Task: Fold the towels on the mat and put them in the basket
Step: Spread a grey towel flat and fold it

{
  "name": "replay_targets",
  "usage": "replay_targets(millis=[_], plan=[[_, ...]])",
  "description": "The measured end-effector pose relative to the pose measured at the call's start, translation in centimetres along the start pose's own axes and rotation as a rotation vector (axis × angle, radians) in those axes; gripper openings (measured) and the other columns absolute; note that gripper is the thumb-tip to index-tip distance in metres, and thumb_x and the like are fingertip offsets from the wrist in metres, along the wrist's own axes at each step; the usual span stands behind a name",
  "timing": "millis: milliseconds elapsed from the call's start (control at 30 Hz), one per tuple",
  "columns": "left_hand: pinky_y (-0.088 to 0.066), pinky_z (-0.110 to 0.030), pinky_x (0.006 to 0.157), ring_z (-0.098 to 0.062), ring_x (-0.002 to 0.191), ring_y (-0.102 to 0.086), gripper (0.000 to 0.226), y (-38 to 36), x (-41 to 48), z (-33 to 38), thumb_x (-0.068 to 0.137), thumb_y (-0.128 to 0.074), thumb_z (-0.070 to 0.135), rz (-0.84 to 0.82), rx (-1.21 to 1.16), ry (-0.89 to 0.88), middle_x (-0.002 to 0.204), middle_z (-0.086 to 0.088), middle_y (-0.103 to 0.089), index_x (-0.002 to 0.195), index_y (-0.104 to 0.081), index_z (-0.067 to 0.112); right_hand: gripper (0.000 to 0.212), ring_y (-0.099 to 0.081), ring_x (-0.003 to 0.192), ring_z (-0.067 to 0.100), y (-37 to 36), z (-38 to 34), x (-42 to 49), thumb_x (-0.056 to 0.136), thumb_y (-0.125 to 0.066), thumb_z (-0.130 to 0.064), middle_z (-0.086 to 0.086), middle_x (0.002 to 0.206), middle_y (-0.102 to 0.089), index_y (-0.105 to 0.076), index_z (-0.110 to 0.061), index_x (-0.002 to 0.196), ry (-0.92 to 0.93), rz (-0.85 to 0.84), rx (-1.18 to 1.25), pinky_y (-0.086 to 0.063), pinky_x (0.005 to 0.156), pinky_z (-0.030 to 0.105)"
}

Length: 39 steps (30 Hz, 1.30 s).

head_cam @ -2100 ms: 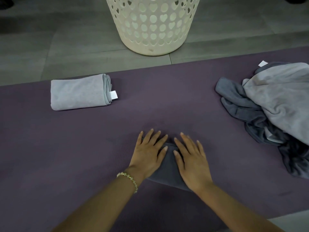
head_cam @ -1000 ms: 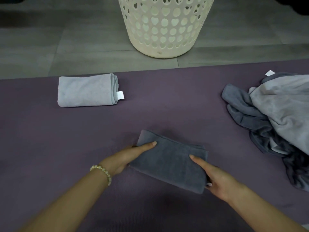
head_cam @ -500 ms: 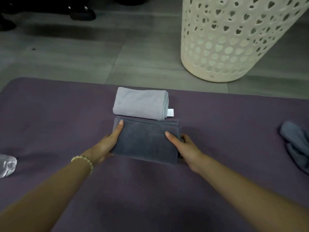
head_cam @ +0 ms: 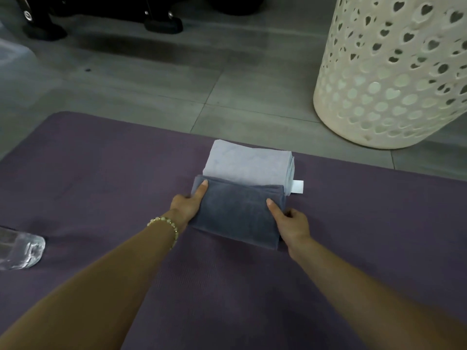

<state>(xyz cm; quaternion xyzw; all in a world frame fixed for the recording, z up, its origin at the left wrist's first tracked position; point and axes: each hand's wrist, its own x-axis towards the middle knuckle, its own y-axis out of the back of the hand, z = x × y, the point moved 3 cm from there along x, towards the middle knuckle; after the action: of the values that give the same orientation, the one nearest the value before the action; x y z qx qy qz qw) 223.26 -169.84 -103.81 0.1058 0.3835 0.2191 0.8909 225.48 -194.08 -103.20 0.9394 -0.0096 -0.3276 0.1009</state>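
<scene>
Head view: a purple mat (head_cam: 101, 160) fills the lower two thirds of the frame, lying on a grey tiled floor (head_cam: 151, 79). In the middle of the frame sits a folded dark grey towel (head_cam: 237, 213), held at both short ends. The left hand (head_cam: 188, 204) is clamped on its left end, with the thumb laid flat on top near the far corner and the fingers hidden under the cloth. The right hand (head_cam: 290, 221) is clamped on the right end in the same way, thumb on top and the other fingers curled against the side of the fold. A beaded bracelet (head_cam: 164, 223) circles the left wrist.

Just above it in the frame lies a folded light grey towel (head_cam: 246, 162), flat on the mat. The dark towel's far edge overlaps the light towel's near edge. A white tag (head_cam: 297, 186) sticks out from the light towel's lower right corner.

The cream basket (head_cam: 391, 72), pierced with heart-shaped holes, stands on the floor at the upper right, beyond the mat's far edge and apart from both towels. A clear plastic bottle (head_cam: 20, 251) lies on the mat at the left edge of the frame. Black, rounded objects (head_cam: 161, 22) stand on the floor along the top left; what they are cannot be told.
</scene>
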Motion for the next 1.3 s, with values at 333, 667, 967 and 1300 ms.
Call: replay_targets(millis=[333,667,967,1300], plan=[[-0.037,-0.038,0.105,-0.030,0.125,-0.047,0.066,-0.7,-0.5,1.1,0.089,-0.055,0.050,0.196,0.218,-0.277,0.136,-0.012,-0.050,0.136,-0.041,0.006,0.063,-0.019,0.143,0.019,0.0,-2.6,-1.2,0.091,-0.059,-0.041,0.001,0.156,-0.023,-0.033,-0.023,0.146,0.822,0.194,-0.694,-0.017,0.116,0.033],[0.016,-0.027,0.112,-0.019,0.146,0.013,0.098,-3.4,-2.0,0.4,0.062,0.027,0.081,0.051,1.058,-0.861,0.160,0.000,0.009,0.148,0.005,0.037,0.092,0.024,0.140,0.003,-0.2,-0.4,0.9,0.075,0.000,-0.075,-0.012,0.159,0.013,0.004,-0.027,0.153,0.755,-0.125,-1.182,0.013,0.117,0.032],[0.008,-0.035,0.117,-0.024,0.147,0.012,0.083,-3.5,-2.1,0.9,0.064,0.018,0.070,0.060,1.222,-0.777,0.160,-0.001,0.013,0.141,0.020,0.037,0.079,0.015,0.147,0.013,-0.6,-1.2,0.8,0.089,-0.013,-0.072,-0.008,0.161,0.012,0.003,-0.027,0.153,0.675,-0.161,-1.230,0.006,0.120,0.036],[-0.008,-0.033,0.118,-0.020,0.144,-0.017,0.092,-10.8,-12.7,5.8,0.070,0.008,0.066,-0.080,1.114,-0.935,0.157,0.001,-0.021,0.151,-0.010,0.027,0.062,0.003,0.148,0.013,17.0,-2.9,-3.5,0.100,-0.032,-0.047,-0.009,0.161,0.008,-0.003,-0.032,0.152,0.560,-0.008,-1.066,-0.009,0.120,0.034]])
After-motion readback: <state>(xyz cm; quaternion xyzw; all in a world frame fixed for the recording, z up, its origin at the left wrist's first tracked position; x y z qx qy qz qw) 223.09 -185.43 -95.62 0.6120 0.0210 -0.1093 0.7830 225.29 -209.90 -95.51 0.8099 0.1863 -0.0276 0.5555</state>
